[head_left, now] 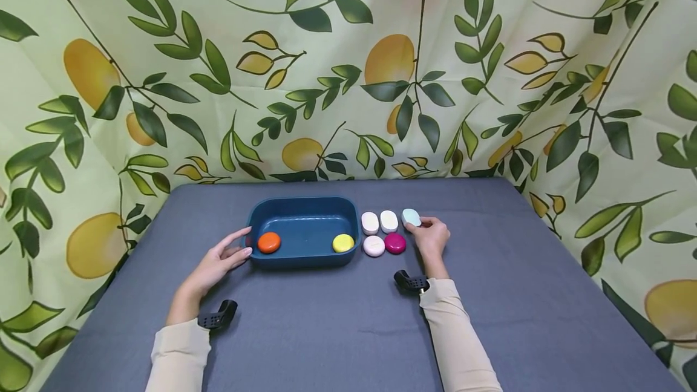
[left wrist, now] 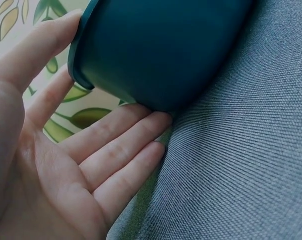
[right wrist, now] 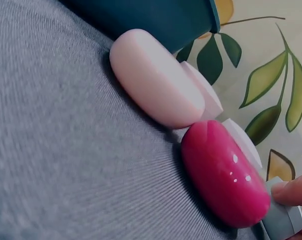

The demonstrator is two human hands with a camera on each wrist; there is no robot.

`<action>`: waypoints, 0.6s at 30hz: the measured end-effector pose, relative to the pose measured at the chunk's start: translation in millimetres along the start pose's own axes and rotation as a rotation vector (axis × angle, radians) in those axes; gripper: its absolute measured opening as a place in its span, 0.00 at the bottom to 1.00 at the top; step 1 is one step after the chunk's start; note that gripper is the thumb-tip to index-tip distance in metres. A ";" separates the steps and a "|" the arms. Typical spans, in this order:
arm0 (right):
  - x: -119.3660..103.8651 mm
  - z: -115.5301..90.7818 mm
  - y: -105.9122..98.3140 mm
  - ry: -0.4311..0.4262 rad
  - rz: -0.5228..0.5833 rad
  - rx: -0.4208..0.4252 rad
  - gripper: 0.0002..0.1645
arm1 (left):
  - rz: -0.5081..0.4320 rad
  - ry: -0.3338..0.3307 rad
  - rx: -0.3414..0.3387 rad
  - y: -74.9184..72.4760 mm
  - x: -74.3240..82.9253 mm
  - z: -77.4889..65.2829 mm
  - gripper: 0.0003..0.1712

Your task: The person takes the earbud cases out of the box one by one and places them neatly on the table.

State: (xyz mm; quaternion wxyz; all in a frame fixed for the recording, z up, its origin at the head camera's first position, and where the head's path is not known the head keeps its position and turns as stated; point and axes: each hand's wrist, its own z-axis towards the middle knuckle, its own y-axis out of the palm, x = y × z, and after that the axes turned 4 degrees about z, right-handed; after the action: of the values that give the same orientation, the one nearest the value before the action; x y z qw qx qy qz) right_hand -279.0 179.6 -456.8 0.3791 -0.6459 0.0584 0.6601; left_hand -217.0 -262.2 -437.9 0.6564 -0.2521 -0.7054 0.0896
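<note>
In the head view, my left hand (head_left: 216, 264) is at the left end of a dark blue rectangular bin (head_left: 305, 260). Its thumb (left wrist: 55, 32) touches the rim in the left wrist view, and the other fingers lie extended against the bin's side and base. My right hand (head_left: 431, 239) pinches a light blue soap bar (head_left: 411, 216) on the table, right of the bin. Beside that bar sit two whitish soap bars (head_left: 389, 221), with a pale pink round soap (head_left: 374, 246) and a magenta soap (head_left: 395, 243) in front of them.
Inside the bin, an orange round soap (head_left: 269, 242) lies at the left and a yellow one (head_left: 343, 243) at the right. A grey-blue cloth (head_left: 327, 325) covers the table. Leaf-and-fruit patterned fabric (head_left: 337, 107) hangs behind and along the sides.
</note>
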 end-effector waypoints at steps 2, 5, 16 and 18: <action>0.1 0.3 1.3 0.001 -0.006 0.000 0.24 | -0.001 -0.004 0.001 -0.5 -0.4 -0.4 0.37; -0.7 0.9 2.8 0.010 -0.020 0.000 0.24 | 0.008 -0.011 0.002 -0.9 0.0 -0.2 0.37; -1.4 1.2 6.7 -0.004 -0.030 0.003 0.25 | 0.018 -0.026 0.004 -0.5 1.7 0.6 0.38; -1.4 0.7 5.9 -0.004 -0.035 0.001 0.25 | 0.022 -0.029 0.001 -0.2 1.1 0.6 0.38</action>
State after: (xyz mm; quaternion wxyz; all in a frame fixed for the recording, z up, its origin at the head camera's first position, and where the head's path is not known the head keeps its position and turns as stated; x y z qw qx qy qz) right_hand -283.2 175.2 -457.9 0.3910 -0.6455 0.0465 0.6545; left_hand -217.6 -261.7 -437.0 0.6452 -0.2583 -0.7119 0.1008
